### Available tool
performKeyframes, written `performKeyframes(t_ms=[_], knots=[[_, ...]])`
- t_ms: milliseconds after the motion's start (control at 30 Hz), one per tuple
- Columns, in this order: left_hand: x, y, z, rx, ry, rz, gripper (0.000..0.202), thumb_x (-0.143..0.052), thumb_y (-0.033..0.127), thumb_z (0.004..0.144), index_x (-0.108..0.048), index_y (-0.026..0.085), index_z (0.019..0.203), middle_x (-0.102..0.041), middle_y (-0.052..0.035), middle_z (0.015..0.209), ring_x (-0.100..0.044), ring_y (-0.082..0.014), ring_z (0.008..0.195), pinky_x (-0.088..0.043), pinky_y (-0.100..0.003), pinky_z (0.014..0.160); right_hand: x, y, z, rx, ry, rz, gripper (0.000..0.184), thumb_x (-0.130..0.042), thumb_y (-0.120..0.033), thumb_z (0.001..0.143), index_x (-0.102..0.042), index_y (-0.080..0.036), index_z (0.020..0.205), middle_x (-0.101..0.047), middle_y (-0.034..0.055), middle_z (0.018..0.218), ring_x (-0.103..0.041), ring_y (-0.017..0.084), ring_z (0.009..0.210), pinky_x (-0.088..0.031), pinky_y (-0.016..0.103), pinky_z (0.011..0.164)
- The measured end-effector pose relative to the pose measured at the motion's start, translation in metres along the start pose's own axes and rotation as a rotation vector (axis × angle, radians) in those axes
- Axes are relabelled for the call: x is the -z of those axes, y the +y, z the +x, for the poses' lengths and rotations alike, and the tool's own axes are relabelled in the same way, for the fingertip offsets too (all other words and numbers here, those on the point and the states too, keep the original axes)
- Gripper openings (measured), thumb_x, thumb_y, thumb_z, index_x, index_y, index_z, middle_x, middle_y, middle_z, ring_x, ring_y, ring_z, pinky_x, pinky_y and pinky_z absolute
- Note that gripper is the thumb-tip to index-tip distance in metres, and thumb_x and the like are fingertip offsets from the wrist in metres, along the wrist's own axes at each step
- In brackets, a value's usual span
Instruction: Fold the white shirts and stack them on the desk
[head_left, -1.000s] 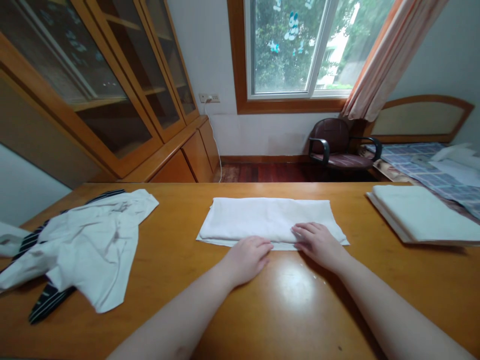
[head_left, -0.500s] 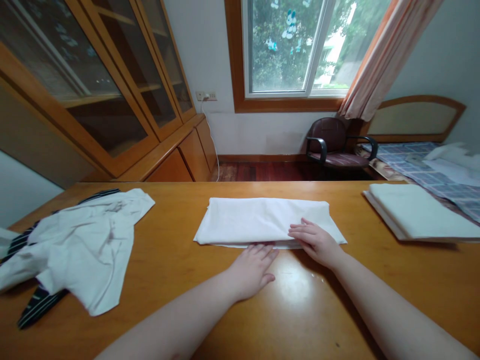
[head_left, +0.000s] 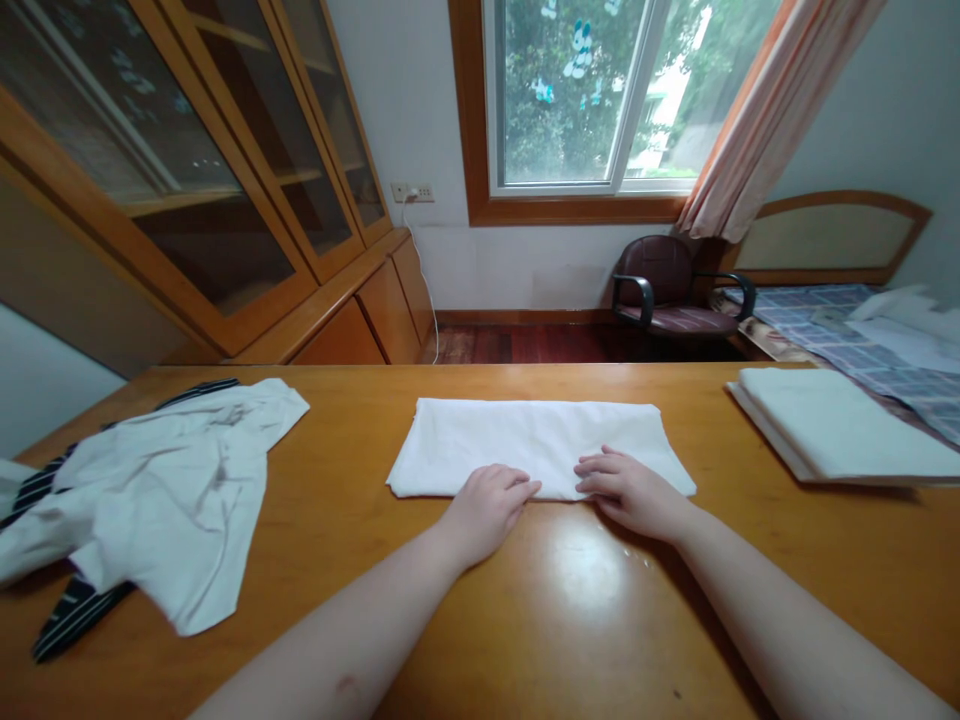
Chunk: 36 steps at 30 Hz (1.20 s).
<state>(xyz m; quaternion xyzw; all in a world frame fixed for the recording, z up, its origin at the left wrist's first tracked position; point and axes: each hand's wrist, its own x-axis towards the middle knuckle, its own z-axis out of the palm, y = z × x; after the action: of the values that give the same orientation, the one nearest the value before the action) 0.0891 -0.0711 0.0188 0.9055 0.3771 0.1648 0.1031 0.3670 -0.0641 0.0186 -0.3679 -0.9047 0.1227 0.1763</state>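
A folded white cloth (head_left: 480, 440) lies in a long flat strip across the middle of the table. My left hand (head_left: 491, 505) rests on its near edge, fingers laid over the fabric and slightly bent. Just to the right, my right hand (head_left: 630, 490) lies on the cloth with its fingers stretched out and a little apart. Both hands touch the fabric, and neither grips it visibly.
On the left of the wooden table (head_left: 360, 600) lies a crumpled white and black-striped garment (head_left: 180, 490). A stack of folded white cloth (head_left: 847, 420) sits at the right. Beyond are a cabinet (head_left: 225, 200), an armchair (head_left: 667, 285) and a bed (head_left: 862, 310).
My left hand has moved from under the cloth's near edge up onto it. That edge now lies flatter and more even. My right hand has shifted slightly toward me.
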Motion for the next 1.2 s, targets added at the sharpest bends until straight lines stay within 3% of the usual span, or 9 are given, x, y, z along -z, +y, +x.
performKeyframes(t_ms=[133,300,567,700,867,933,1033,1100,1200], knots=[[0.0,-0.008,0.003,0.032,-0.098,0.007,0.029,-0.047,0.018,0.088,-0.067,0.028,0.106,-0.067,-0.0035,0.092,-0.058,-0.0188,0.088,-0.045,-0.033,0.081,0.006,-0.001,0.001,-0.035,-0.029,-0.011,0.037,-0.046,-0.001,0.069,-0.067,-0.025,0.088,-0.065,0.0035,0.093,-0.059,0.018,0.09,-0.043,0.034,0.087],[0.001,-0.013,0.005,0.085,-0.146,-0.075,0.021,-0.049,0.021,0.087,-0.068,0.024,0.094,-0.066,-0.0029,0.091,-0.058,-0.0178,0.088,-0.044,-0.031,0.083,0.024,0.009,-0.009,-0.233,-0.163,-0.12,0.034,-0.046,0.0,0.061,-0.065,-0.022,0.077,-0.064,0.0032,0.082,-0.057,0.018,0.081,-0.04,0.028,0.075],[0.013,-0.024,0.004,0.16,-0.17,-0.235,0.013,-0.053,0.027,0.083,-0.065,0.022,0.084,-0.064,-0.0012,0.084,-0.057,-0.0161,0.083,-0.042,-0.027,0.078,0.051,0.068,-0.053,-0.915,-0.299,-0.257,0.023,-0.048,-0.01,0.066,-0.066,-0.023,0.071,-0.067,0.0043,0.079,-0.059,0.019,0.07,-0.034,0.027,0.059],[0.021,-0.028,0.001,0.222,-0.191,-0.347,0.018,-0.05,0.031,0.084,-0.065,0.021,0.086,-0.064,-0.0014,0.085,-0.057,-0.0152,0.081,-0.043,-0.026,0.074,0.053,0.07,-0.051,-1.037,-0.111,-0.279,0.019,-0.046,-0.024,0.079,-0.065,-0.02,0.079,-0.068,0.0082,0.081,-0.06,0.02,0.071,-0.035,0.027,0.058],[0.023,-0.031,0.001,0.278,-0.117,-0.376,0.02,-0.05,0.03,0.082,-0.066,0.021,0.09,-0.065,-0.002,0.089,-0.058,-0.015,0.08,-0.045,-0.026,0.075,0.051,0.046,-0.034,-1.03,-0.019,-0.186,0.043,-0.047,-0.059,0.079,-0.064,-0.02,0.075,-0.067,0.0079,0.072,-0.06,0.021,0.065,-0.035,0.028,0.053],[0.027,-0.041,0.0,0.384,0.012,-0.291,0.023,-0.047,0.03,0.084,-0.065,0.02,0.094,-0.065,-0.0038,0.095,-0.059,-0.0164,0.085,-0.046,-0.027,0.08,0.051,0.041,-0.031,-1.102,-0.037,-0.172,0.047,-0.046,-0.063,0.079,-0.062,-0.02,0.069,-0.066,0.0093,0.069,-0.061,0.022,0.063,-0.036,0.029,0.053],[0.037,-0.065,-0.006,0.666,0.204,0.03,0.03,-0.044,0.032,0.085,-0.064,0.018,0.103,-0.063,-0.0088,0.109,-0.057,-0.0223,0.102,-0.042,-0.033,0.091,0.05,0.038,-0.031,-1.212,-0.201,-0.005,0.052,-0.042,-0.064,0.081,-0.059,-0.019,0.061,-0.064,0.0115,0.059,-0.061,0.023,0.057,-0.039,0.031,0.052],[0.044,-0.083,-0.012,0.86,0.21,0.224,0.038,-0.044,0.037,0.085,-0.061,0.015,0.111,-0.061,-0.0133,0.116,-0.055,-0.0277,0.107,-0.041,-0.038,0.093,0.049,0.035,-0.032,-1.248,-0.291,0.194,0.051,-0.042,-0.064,0.081,-0.057,-0.018,0.062,-0.063,0.0115,0.056,-0.061,0.022,0.051,-0.04,0.03,0.049],[0.048,-0.1,-0.017,1.028,0.124,0.29,0.046,-0.04,0.043,0.086,-0.058,0.014,0.116,-0.061,-0.0165,0.115,-0.057,-0.0318,0.104,-0.044,-0.041,0.086,0.045,0.03,-0.033,-1.24,-0.259,0.451,0.04,-0.053,-0.057,0.078,-0.058,-0.017,0.077,-0.065,0.0092,0.062,-0.061,0.02,0.049,-0.04,0.027,0.043]])
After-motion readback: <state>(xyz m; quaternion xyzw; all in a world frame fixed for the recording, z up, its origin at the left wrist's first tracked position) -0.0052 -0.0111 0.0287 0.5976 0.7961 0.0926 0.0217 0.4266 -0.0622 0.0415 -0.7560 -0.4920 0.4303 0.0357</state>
